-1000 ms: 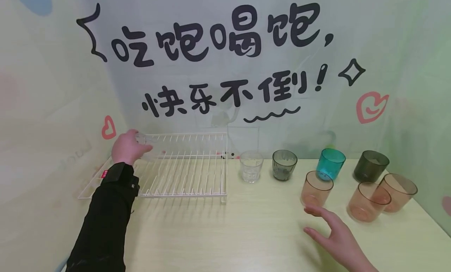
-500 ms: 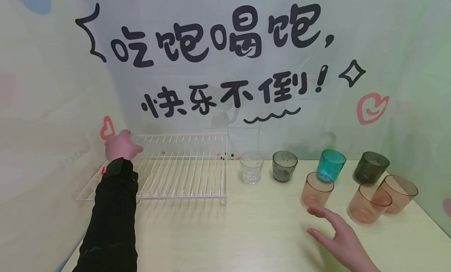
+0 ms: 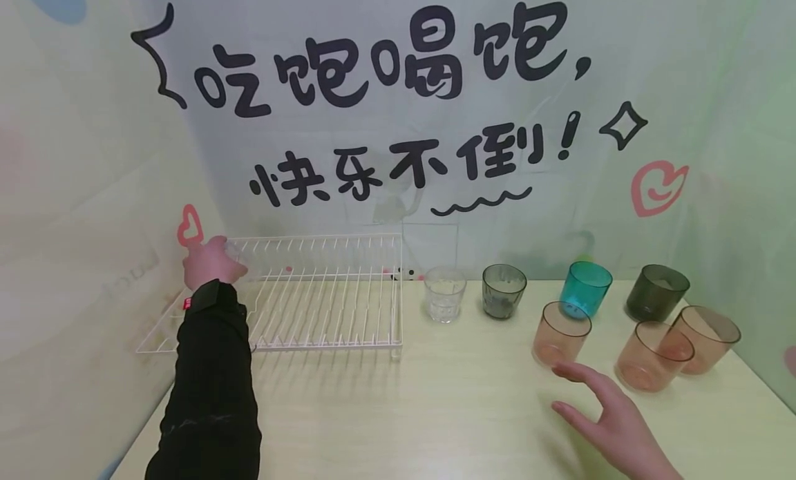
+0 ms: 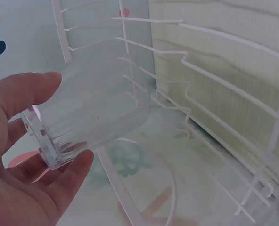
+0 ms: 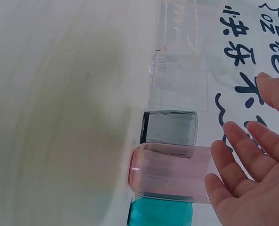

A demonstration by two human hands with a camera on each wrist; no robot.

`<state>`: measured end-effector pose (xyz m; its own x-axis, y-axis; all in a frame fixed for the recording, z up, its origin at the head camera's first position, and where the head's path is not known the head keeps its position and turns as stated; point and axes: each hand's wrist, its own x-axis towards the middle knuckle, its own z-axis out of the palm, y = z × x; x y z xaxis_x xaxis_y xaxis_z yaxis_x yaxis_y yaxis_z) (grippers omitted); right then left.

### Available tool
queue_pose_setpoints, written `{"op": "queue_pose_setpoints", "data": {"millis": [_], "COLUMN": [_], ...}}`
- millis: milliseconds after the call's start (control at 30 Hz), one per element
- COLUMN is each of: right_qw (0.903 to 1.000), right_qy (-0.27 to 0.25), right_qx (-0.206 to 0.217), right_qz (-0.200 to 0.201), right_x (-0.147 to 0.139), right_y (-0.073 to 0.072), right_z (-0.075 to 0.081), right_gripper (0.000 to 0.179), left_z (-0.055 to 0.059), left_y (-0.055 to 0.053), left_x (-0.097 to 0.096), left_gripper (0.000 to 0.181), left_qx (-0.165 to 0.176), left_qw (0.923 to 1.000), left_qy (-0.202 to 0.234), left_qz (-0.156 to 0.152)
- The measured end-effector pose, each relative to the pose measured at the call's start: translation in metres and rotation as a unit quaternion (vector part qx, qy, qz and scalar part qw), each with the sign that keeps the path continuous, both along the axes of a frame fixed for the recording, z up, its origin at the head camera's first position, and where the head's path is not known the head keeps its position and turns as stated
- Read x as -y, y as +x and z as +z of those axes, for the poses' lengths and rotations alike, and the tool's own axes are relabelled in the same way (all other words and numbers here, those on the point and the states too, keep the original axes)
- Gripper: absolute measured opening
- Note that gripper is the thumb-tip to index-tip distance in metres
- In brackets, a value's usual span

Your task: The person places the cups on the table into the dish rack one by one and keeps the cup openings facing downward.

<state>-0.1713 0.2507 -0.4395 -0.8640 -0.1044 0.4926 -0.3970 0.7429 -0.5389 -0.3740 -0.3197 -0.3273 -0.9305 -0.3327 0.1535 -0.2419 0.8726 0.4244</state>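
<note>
My left hand (image 3: 214, 262) reaches over the back left corner of the white wire dish rack (image 3: 323, 345). It grips a clear glass (image 4: 97, 106) by the thick base, thumb on one side and fingers on the other. In the left wrist view the glass's mouth points away from the palm, toward the rack wires. The hand hides most of this glass in the head view. My right hand (image 3: 616, 421) hovers over the table with fingers and thumb spread, holding nothing. Just beyond its fingertips stands a pink glass (image 3: 560, 336).
Right of the rack stand another clear glass (image 3: 444, 297) and a grey glass (image 3: 502, 293). Farther right are a teal glass (image 3: 586, 291), a dark glass (image 3: 656, 293) and two pink glasses, one (image 3: 649, 362) in front of the other (image 3: 709, 342). Printed cloth encloses the table.
My left hand has moved left with the clear glass, to the rack's back left corner. My right hand has drifted slightly right, still spread. The other glasses stay where they were.
</note>
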Motion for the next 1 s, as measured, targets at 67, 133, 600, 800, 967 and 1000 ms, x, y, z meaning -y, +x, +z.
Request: {"op": "queue_pose_setpoints", "data": {"millis": [67, 133, 600, 800, 967, 1000], "right_qw": [1.0, 1.0, 0.9999, 0.9993, 0.998, 0.9981], "right_qy": [0.001, 0.001, 0.009, 0.02, 0.025, 0.023], "right_qx": [0.003, 0.004, 0.005, 0.023, 0.047, 0.045], "right_qz": [0.0, -0.001, -0.007, -0.022, -0.035, -0.034], "right_x": [-0.001, -0.001, -0.002, -0.004, -0.007, -0.007], "right_y": [0.0, 0.001, 0.003, 0.003, 0.003, 0.003], "right_z": [0.001, 0.002, 0.008, 0.009, 0.008, 0.007], "right_gripper": [0.049, 0.05, 0.053, 0.052, 0.053, 0.053], "left_z": [-0.002, -0.004, -0.008, -0.011, -0.013, -0.013], "left_y": [-0.002, -0.005, -0.015, -0.017, -0.017, -0.018], "left_x": [0.001, 0.001, -0.014, -0.013, -0.014, -0.014], "left_gripper": [0.067, 0.067, 0.063, 0.055, 0.056, 0.054], "left_qx": [0.003, 0.007, 0.033, 0.038, 0.04, 0.04], "left_qw": [1.0, 0.9999, 0.9979, 0.9974, 0.997, 0.9972], "left_qy": [-0.003, -0.011, -0.051, -0.058, -0.06, -0.057], "left_qz": [-0.001, -0.006, -0.019, -0.021, -0.028, -0.026]}}
